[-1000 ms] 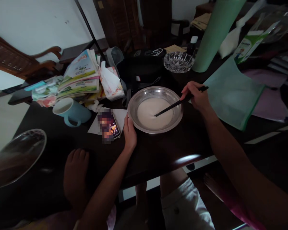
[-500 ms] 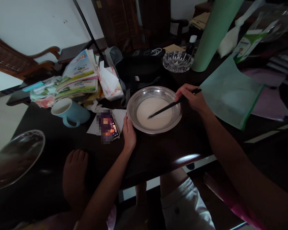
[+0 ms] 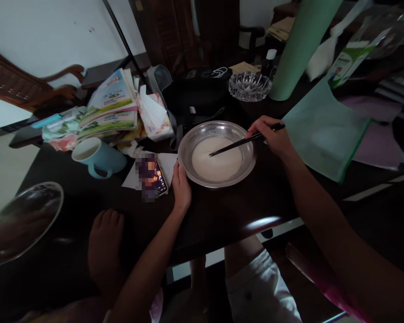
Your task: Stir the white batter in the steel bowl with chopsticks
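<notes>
A shiny metal bowl (image 3: 217,181) with a wide rim stands on the dark table. Inside it lies a pale, milky liquid (image 3: 218,167). My right hand (image 3: 269,134) is closed around black chopsticks (image 3: 234,144), whose tips reach into the liquid near the bowl's middle. At the left side of the bowl, my left hand (image 3: 182,186) grips the rim, with its fingertips partly hidden. Just left of that hand, a phone (image 3: 160,179) with a lit, partly blurred screen rests on white paper (image 3: 130,176).
Another person's hand (image 3: 107,233) rests on the table at left, near a large round lid-like thing (image 3: 27,220). A blue mug (image 3: 99,157), tissue pack (image 3: 155,116) and magazines (image 3: 111,103) stand behind. A glass ashtray (image 3: 249,87), green cylinder (image 3: 299,49) and green mesh-like pouch (image 3: 326,134) lie beyond.
The chopstick tips have moved away from me, from the nearer part of the liquid toward its middle. My right hand has shifted slightly; my left hand and the bowl stay put.
</notes>
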`<state>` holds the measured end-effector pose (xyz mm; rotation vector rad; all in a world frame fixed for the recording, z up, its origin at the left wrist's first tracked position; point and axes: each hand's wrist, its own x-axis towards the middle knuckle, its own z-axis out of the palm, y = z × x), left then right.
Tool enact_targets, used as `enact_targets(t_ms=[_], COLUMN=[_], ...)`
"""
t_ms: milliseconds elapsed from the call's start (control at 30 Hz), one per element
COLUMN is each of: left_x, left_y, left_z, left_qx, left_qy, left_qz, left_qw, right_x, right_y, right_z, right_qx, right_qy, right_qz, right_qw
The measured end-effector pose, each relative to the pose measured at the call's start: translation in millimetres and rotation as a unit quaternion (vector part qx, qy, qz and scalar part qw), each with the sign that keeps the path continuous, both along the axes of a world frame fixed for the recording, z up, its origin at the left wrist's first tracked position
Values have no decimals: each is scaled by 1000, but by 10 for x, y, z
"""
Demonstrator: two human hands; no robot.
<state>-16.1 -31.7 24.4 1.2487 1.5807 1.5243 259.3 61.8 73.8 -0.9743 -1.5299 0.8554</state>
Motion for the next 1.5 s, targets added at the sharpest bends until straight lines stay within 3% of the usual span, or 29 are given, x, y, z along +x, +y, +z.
enact_targets(t_ms=[100, 267, 467, 633, 833, 1000, 1200, 1400, 1500], left_x=[-2, -11, -7, -14, -23, -15, -3, -6, -8], left_y=[2, 12, 9, 9, 15, 12, 8, 9, 14], left_z=[-7, -39, -34, -47, -79, -46, -20, -21, -36], left_qx=[0, 1, 4, 5, 7, -1, 1, 0, 3], left_qy=[-7, -10, -10, -7, -23, -12, -4, -6, -6], left_qz=[0, 2, 1, 0, -6, -2, 1, 4, 3], left_qw=[1000, 1000, 1000, 1000, 1000, 1000, 1000, 1000, 1000], right_x=[18, 10, 22, 5, 40, -5, 34, -3, 1], right_y=[24, 12, 32, -14, 32, -17, 24, -23, -15], right_z=[-20, -19, -27, 15, -10, 17, 0, 17, 26], right_qx=[2, -13, 8, -5, 16, -3, 16, -5, 1], right_qy=[33, 0, 12, -24, 33, -21, 9, -25, -28], right_qz=[-32, 9, -30, 1, -53, 14, -54, 24, -14], right_qw=[999, 1000, 999, 1000, 998, 1000, 998, 999, 1000])
